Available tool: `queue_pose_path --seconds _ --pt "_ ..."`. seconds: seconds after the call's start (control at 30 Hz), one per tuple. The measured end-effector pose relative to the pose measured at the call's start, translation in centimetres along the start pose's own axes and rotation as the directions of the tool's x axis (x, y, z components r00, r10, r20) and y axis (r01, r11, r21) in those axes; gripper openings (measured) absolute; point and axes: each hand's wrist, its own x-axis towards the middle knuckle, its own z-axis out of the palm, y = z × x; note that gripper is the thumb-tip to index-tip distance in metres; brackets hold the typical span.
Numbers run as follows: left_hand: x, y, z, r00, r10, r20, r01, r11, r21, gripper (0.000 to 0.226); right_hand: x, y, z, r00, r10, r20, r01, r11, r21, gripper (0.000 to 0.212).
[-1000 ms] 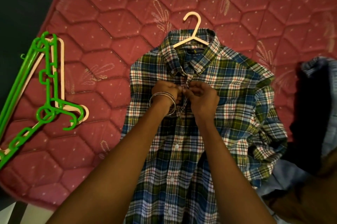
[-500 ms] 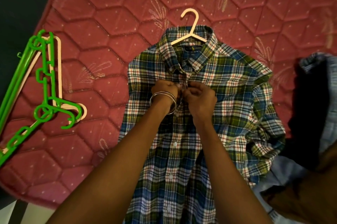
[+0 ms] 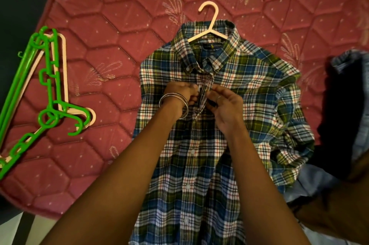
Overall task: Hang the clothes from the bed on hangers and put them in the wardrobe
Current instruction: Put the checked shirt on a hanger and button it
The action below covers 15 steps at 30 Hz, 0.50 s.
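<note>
both hands, left hand [image 3: 182, 95] and right hand [image 3: 225, 105], pinch the plaid shirt [image 3: 249, 89] placket; hanger [image 3: 209, 23] hook at twelve o'clock.

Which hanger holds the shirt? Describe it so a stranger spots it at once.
Start at the red quilted mattress and find the plaid shirt spread in its middle. The pale hanger pokes its hook out of that shirt's collar. Unlike the green hangers piled at the mattress's left edge, it lies alone and is partly covered by cloth.
</note>
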Motion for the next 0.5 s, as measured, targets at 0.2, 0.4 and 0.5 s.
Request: queue_pose_path --seconds 0.2,0.4,0.5 --pt "0.09 -0.32 0.46 0.993 0.066 -0.1 -0.062 0.997 0.05 0.02 0.39 0.81 0.41 0.958 -0.267 0.099 0.283 0.849 -0.447 0.01" --pt "0.05 -0.29 0.76 0.991 0.055 -0.122 -0.053 0.998 0.02 0.017 0.16 0.53 1.03 0.897 -0.43 0.105 0.371 0.6 -0.709 0.014" --pt "-0.01 -0.41 0.76 0.989 0.041 -0.142 -0.041 0.999 0.001 0.012 -0.07 0.81 0.89 0.931 -0.34 0.13 0.349 0.732 -0.585 0.014"
